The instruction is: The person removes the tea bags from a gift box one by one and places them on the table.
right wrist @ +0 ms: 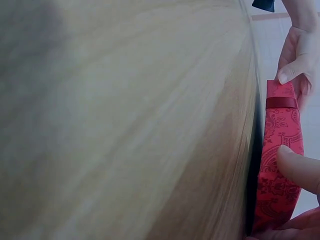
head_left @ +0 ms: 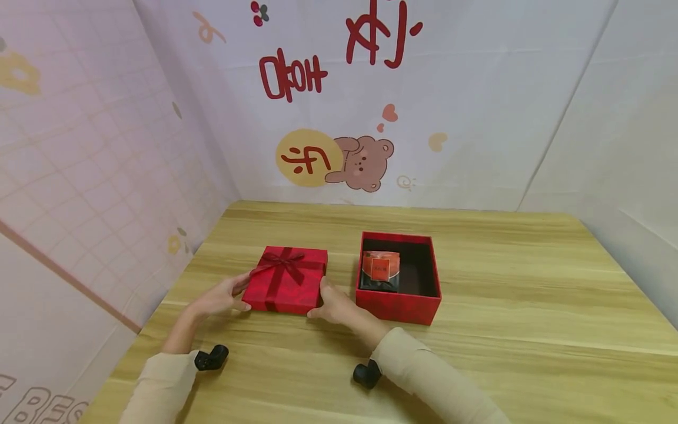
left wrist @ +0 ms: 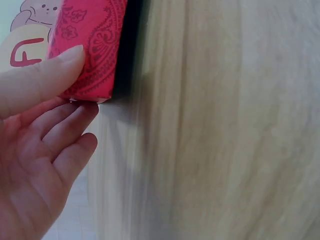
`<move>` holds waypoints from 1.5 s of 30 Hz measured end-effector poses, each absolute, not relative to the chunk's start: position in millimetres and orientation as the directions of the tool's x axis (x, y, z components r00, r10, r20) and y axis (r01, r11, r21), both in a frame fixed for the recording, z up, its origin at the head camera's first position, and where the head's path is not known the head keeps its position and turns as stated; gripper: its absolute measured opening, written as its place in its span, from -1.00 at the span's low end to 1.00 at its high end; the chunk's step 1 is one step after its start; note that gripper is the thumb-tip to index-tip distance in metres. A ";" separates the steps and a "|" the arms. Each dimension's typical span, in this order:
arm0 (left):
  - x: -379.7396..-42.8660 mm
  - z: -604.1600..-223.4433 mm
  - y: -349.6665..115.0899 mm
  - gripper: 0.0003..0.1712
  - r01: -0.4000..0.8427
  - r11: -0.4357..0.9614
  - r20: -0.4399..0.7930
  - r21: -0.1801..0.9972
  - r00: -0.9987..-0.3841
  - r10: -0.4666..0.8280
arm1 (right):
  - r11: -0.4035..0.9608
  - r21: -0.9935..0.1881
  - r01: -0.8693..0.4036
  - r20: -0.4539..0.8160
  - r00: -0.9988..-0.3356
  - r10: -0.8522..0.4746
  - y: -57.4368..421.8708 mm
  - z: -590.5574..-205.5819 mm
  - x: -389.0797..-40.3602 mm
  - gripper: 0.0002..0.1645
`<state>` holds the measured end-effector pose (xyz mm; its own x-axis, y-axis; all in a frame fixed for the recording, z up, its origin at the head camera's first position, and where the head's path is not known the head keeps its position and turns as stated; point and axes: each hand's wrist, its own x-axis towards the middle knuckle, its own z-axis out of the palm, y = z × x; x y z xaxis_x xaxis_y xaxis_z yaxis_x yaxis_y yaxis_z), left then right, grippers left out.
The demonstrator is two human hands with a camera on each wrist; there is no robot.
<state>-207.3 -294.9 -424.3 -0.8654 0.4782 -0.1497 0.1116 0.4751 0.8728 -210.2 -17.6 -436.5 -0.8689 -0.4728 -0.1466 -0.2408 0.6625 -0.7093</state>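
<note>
A red gift box lid [head_left: 307, 287] with a dark red ribbon and bow is between both hands, left of the middle of the table. My left hand [head_left: 221, 297] grips its left end; the left wrist view shows the thumb on the patterned side and fingers at the corner. At the right end my right hand [head_left: 335, 303] holds it, thumb against the front side in the right wrist view. A dark gap or shadow runs along the lid's lower edge. Right of it stands the open red box [head_left: 397, 307], dark inside, with an orange-and-black packet [head_left: 380, 281] in its left part.
The wooden table [head_left: 529, 306] runs back to a white printed wall cloth [head_left: 477, 88]. Another cloth hangs along the left side. Black devices [head_left: 212, 357] sit at both wrists, by the beige sleeves.
</note>
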 end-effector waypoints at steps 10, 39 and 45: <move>-206.5 -432.4 -291.1 -0.08 0.140 0.458 -0.124 0.878 -0.857 0.500 | 0.733 -0.650 -0.201 -0.197 -0.887 -0.417 -16.8 -437.2 -210.1 0.08; -195.7 -394.5 -281.6 -0.07 0.211 0.587 -0.019 0.782 -0.933 0.361 | 0.535 -0.753 -0.384 0.032 -0.833 -0.552 -0.3 -416.5 -196.9 -0.01; -194.7 -384.9 -273.1 -0.06 0.229 0.582 0.012 0.780 -0.936 0.352 | 0.464 -0.762 -0.452 0.124 -0.805 -0.581 5.6 -395.1 -186.7 0.00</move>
